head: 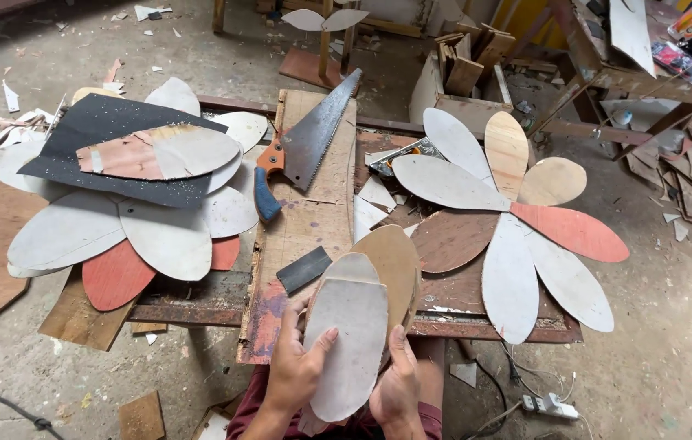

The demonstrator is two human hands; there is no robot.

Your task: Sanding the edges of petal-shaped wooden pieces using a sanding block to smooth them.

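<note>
My left hand (295, 364) and my right hand (397, 385) together hold a small stack of petal-shaped board cut-outs (351, 336) at the bottom centre. The top piece is grey-white, with a tan one (395, 261) behind it. My left thumb lies across the grey face, and my right thumb presses its right edge. The stack leans over the near edge of a worn wooden board (313, 228) on the metal workbench frame (199, 314).
A handsaw (301, 147) with an orange and blue handle lies on the board, a small dark block (303, 270) beside it. Fans of petal pieces lie left (130, 228) and right (509, 220). A black sheet (114, 155) covers the left pile. A power strip (551, 404) sits on the floor.
</note>
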